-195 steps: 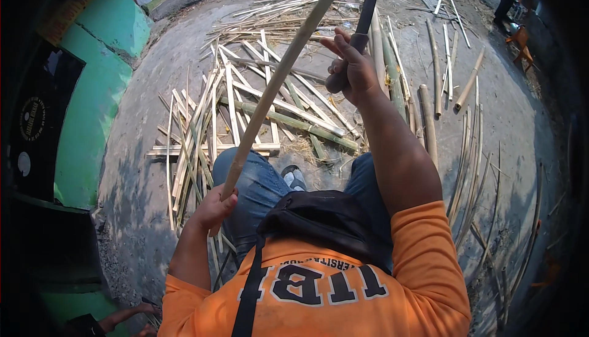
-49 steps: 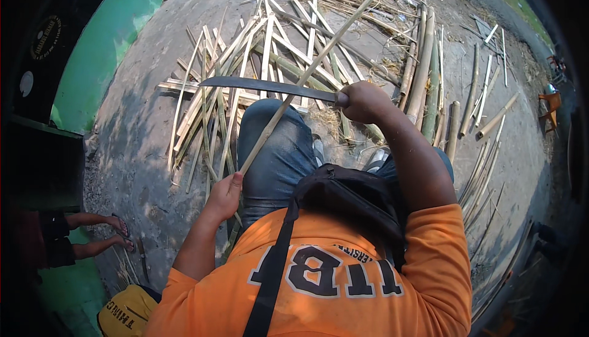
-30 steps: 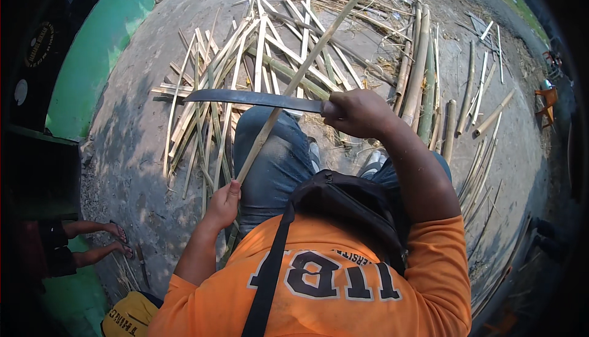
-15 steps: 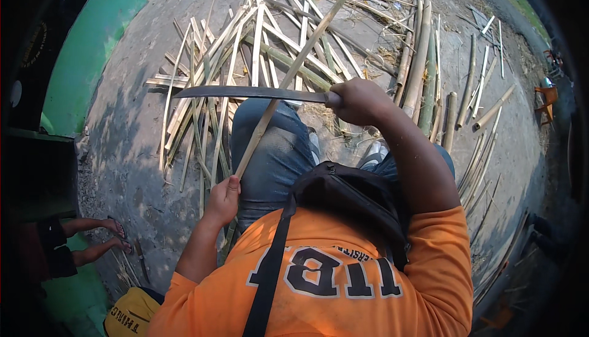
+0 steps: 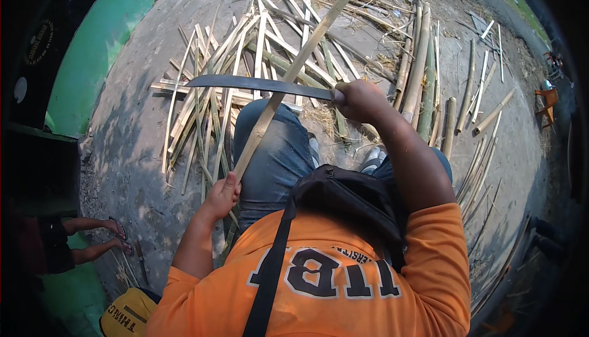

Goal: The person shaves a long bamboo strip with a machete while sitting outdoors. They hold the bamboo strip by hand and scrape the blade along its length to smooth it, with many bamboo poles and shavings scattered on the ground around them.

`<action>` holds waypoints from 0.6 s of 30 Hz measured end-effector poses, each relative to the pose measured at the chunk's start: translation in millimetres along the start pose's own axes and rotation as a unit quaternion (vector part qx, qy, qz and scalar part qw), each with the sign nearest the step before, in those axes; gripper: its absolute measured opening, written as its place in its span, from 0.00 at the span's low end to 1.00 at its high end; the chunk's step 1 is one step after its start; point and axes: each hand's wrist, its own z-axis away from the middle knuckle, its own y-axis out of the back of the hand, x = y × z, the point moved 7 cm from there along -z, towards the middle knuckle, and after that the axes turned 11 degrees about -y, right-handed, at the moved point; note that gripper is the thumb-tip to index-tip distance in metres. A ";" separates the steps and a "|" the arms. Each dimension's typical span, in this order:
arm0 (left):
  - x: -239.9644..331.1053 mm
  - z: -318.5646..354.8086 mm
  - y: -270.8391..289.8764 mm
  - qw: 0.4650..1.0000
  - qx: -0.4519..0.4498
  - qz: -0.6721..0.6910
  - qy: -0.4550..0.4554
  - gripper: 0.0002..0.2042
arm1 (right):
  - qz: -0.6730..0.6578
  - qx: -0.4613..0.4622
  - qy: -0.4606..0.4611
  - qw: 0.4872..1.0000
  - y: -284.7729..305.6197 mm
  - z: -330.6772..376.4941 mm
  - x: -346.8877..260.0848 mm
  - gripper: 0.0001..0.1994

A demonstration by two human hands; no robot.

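My right hand (image 5: 363, 100) is closed round the handle of a machete (image 5: 245, 83). Its long, slightly curved blade points left and lies across a pale bamboo strip (image 5: 259, 129). My left hand (image 5: 222, 198) grips that strip at its near end, with the thumb along it. From there the strip slants up and away to the right, passing over my left knee in jeans (image 5: 279, 147). Whether the edge bites into the bamboo cannot be made out.
Beyond my knees lies a loose heap of split bamboo strips (image 5: 236, 67). Whole bamboo poles (image 5: 418, 61) lie to its right. A black bag (image 5: 343, 199) rests on my lap. Another person's legs (image 5: 92, 226) show at left, by a green wall (image 5: 92, 54).
The machete blade has tilted to show more of its flat side and shifted slightly right. The bamboo strip has turned, showing a broader face. My left hand stays closed on it.
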 end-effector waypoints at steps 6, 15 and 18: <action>-6.8 2.2 -0.7 1.000 0.011 0.003 -0.010 0.34 | -0.040 0.001 0.012 0.999 8.5 1.7 -20.9 0.07; -2.8 -2.4 3.1 1.000 0.000 -0.014 0.003 0.35 | -0.011 -0.003 -0.069 0.998 24.1 1.7 -7.2 0.07; -5.5 5.1 4.0 0.999 0.015 -0.030 -0.012 0.35 | 0.007 -0.009 -0.011 1.000 21.8 4.6 -29.2 0.06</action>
